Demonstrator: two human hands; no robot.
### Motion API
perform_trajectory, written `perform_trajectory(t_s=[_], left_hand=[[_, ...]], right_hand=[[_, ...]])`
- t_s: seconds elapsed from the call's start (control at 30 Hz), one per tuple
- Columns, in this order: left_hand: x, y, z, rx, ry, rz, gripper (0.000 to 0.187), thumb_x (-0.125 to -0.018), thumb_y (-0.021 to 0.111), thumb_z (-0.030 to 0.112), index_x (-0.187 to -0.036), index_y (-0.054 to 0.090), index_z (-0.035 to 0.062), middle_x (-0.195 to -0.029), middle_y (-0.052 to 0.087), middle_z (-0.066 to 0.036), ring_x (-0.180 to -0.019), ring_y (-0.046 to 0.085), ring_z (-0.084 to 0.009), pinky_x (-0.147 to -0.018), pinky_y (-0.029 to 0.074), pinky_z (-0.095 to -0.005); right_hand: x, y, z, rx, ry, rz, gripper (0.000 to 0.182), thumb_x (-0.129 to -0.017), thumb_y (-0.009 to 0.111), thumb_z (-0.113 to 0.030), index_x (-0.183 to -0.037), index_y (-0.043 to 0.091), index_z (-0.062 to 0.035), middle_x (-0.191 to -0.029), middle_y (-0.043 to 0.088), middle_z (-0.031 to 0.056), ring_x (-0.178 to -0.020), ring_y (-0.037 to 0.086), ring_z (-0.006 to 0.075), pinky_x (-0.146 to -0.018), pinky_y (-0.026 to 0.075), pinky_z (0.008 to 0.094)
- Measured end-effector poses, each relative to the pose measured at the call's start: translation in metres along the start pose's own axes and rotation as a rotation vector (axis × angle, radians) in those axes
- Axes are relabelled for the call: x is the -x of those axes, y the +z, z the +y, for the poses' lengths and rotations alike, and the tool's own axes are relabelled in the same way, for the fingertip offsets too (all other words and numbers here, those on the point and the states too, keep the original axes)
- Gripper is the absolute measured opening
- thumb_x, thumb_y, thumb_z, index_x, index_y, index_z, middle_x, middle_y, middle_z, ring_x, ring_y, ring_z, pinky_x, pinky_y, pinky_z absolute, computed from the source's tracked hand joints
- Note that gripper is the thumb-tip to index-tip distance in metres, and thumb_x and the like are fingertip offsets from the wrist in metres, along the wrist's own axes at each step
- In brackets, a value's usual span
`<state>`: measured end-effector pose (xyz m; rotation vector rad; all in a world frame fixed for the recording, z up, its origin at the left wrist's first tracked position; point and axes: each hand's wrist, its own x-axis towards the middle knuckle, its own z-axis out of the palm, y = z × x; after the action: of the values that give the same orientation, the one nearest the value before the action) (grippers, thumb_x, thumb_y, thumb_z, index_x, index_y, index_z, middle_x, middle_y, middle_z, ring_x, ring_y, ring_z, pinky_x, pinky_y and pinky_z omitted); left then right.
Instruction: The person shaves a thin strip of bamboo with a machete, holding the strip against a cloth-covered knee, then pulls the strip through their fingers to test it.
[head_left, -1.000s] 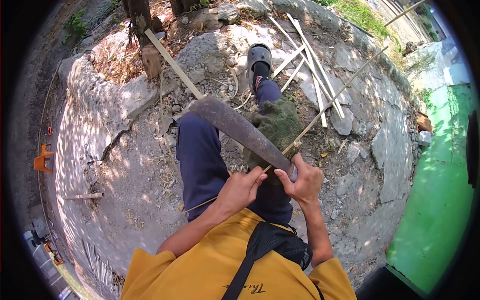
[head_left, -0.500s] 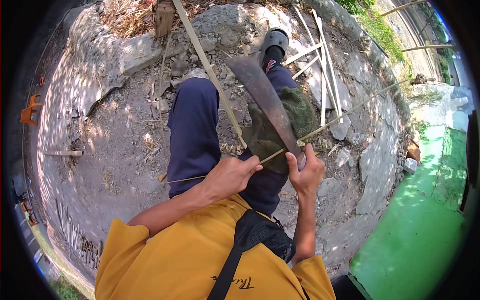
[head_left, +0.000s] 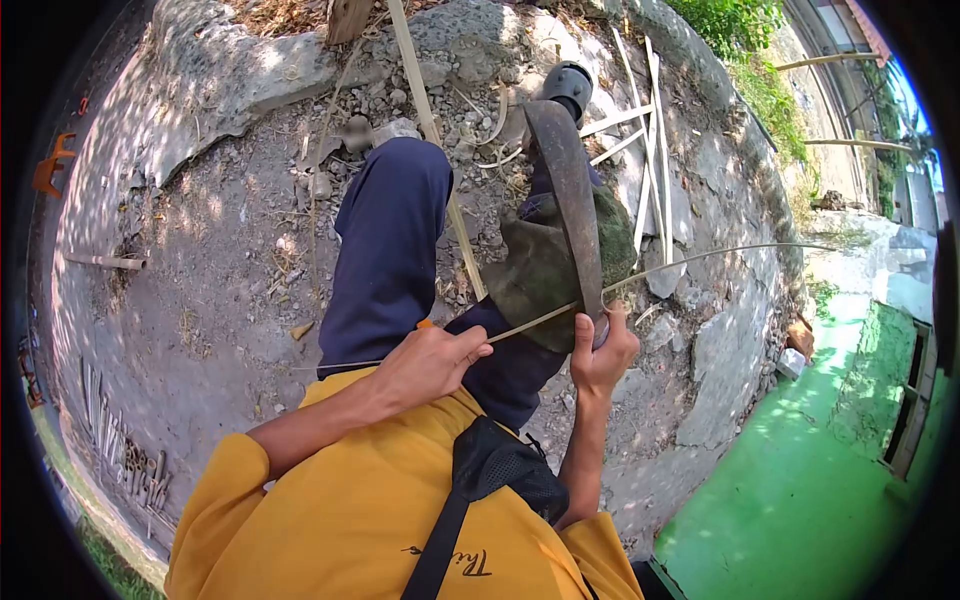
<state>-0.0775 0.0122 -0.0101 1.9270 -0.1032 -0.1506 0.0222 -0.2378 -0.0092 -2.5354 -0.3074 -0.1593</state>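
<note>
My left hand [head_left: 430,362] is closed on a thin bamboo strip [head_left: 545,319] and pinches it between thumb and fingers. From there the strip slants up past the blade and bends far out to the right. My right hand [head_left: 606,354] grips a machete [head_left: 570,185] low by its handle, its thumb near the base of the blade. The dark, broad blade points away from me with a curved tip, and the strip meets it just above my right thumb. Beneath both, a dark green cloth [head_left: 530,262] covers my leg. The handle is mostly hidden by my fingers.
A long pale bamboo slat [head_left: 412,75] slopes down between my legs. Several more slats [head_left: 655,150] lie crossed beyond my right foot. Broken concrete [head_left: 745,360] and rubble cover the ground. Bamboo pieces [head_left: 135,465] lie at far left, near an orange chair [head_left: 52,165].
The machete blade has turned more upright. The strip's far end now hangs lower and bows more. My left hand is a little farther from the blade, and a pale curl shows by my right fingers.
</note>
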Motion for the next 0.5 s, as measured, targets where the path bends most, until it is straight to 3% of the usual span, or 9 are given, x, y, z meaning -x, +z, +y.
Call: perform_trajectory(t_s=[0.07, 0.17, 0.23, 0.37, 0.5], left_hand=[[0.016, -0.009, -0.004, -0.111, -0.082, -0.038, 0.024, -0.105, 0.067, 0.019, -0.091, 0.054, 0.0049, -0.061, 0.055, -0.021, -0.059, 0.061, -0.0447, -0.052, 0.043, -0.0506], [-0.005, -0.006, 0.000, -0.120, -0.036, -0.016, 0.024, -0.105, 0.066, 0.021, -0.093, 0.053, 0.0047, -0.062, 0.057, -0.021, -0.060, 0.061, -0.0454, -0.052, 0.045, -0.0522], [-0.026, 0.001, 0.007, -0.154, 0.007, -0.041, 0.020, -0.105, 0.066, 0.021, -0.098, 0.056, 0.0054, -0.065, 0.062, -0.021, -0.064, 0.065, -0.0456, -0.054, 0.048, -0.0537], [-0.052, 0.013, 0.012, -0.065, 0.010, -0.038, 0.015, -0.104, 0.064, 0.019, -0.108, 0.062, 0.0044, -0.072, 0.067, -0.024, -0.071, 0.069, -0.0462, -0.061, 0.053, -0.0552], [-0.061, 0.013, 0.015, 0.022, -0.005, -0.022, 0.016, -0.105, 0.063, 0.019, -0.105, 0.063, 0.0027, -0.072, 0.066, -0.024, -0.071, 0.068, -0.0477, -0.063, 0.051, -0.0558]], right_hand=[[0.000, 0.002, -0.003, -0.043, 0.031, -0.011, 0.053, -0.092, 0.077, -0.055, -0.093, 0.062, -0.0038, -0.064, 0.062, 0.0180, -0.059, 0.066, 0.0424, -0.055, 0.048, 0.0463], [0.002, 0.004, -0.005, -0.106, 0.029, 0.009, 0.052, -0.093, 0.076, -0.055, -0.092, 0.062, -0.0043, -0.064, 0.062, 0.0176, -0.057, 0.065, 0.0417, -0.054, 0.047, 0.0456], [0.004, -0.003, -0.011, 0.012, 0.015, -0.070, 0.055, -0.091, 0.077, -0.057, -0.090, 0.061, -0.0049, -0.063, 0.061, 0.0165, -0.055, 0.064, 0.0400, -0.053, 0.046, 0.0453], [0.003, -0.011, -0.017, 0.032, -0.115, -0.123, 0.055, -0.092, 0.078, -0.053, -0.092, 0.056, -0.0025, -0.060, 0.054, 0.0155, -0.053, 0.057, 0.0374, -0.054, 0.044, 0.0421], [-0.001, -0.013, -0.020, -0.006, -0.035, -0.176, 0.054, -0.093, 0.077, -0.052, -0.090, 0.056, -0.0028, -0.059, 0.053, 0.0159, -0.052, 0.055, 0.0370, -0.054, 0.043, 0.0427]])
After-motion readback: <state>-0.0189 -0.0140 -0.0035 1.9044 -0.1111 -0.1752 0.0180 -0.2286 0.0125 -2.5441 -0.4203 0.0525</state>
